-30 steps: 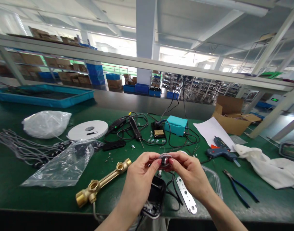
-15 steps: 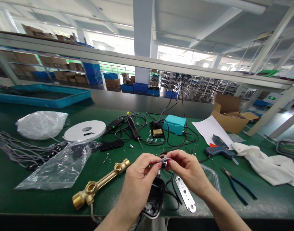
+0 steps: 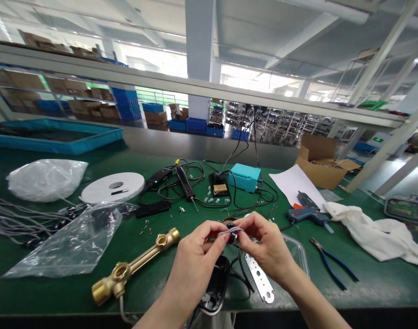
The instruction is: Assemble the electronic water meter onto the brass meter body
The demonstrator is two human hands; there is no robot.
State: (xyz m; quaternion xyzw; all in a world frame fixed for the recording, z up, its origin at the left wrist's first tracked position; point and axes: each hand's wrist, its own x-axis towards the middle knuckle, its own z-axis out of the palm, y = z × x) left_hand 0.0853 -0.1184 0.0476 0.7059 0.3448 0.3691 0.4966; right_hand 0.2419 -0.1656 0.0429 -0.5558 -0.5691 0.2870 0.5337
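Note:
My left hand (image 3: 195, 260) and my right hand (image 3: 267, 246) meet above the green bench, both pinching a small round black part (image 3: 232, 234) with thin wires trailing down from it. Directly below lies an open black plastic housing (image 3: 214, 288) at the bench's front edge. A perforated metal bracket (image 3: 260, 278) rests under my right wrist, beside a clear plastic lid (image 3: 296, 256). A brass pipe fitting (image 3: 133, 265) lies to the left of my left hand.
Blue pliers (image 3: 334, 269), a blue glue gun (image 3: 308, 212) and a white cloth (image 3: 376, 235) lie to the right. A soldering iron (image 3: 186, 183), teal station (image 3: 245, 177) and cables sit behind. Plastic bags (image 3: 68, 242), a white disc (image 3: 113, 186) and grey wires (image 3: 20, 219) fill the left.
The view has drifted slightly right and down. Both hands stay together on the small part, which my fingers have turned a little; the silvery edge shows less now.

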